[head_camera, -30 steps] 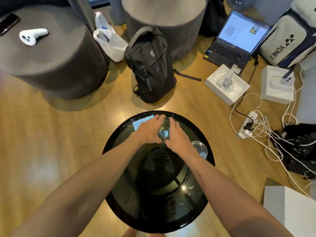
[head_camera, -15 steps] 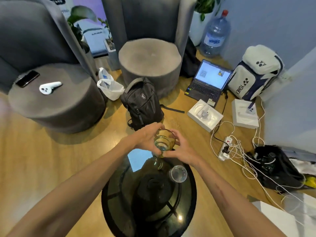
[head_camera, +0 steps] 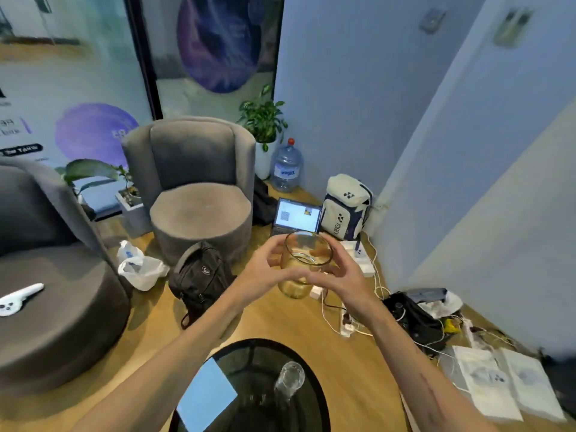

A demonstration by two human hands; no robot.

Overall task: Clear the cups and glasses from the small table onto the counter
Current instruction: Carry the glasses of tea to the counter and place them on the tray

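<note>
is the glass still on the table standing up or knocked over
Upright. The small clear glass stands on the black round table, its open rim facing up, while both hands hold the other glass above the floor.

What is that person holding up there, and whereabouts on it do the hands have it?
A clear glass, cupped by both hands around its sides: left hand on one side, right hand on the other. Rim and base stay free.

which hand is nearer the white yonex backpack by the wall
Right. The right hand grips the raised glass on the side toward the Yonex backpack; the left hand holds the glass's far side.
</note>
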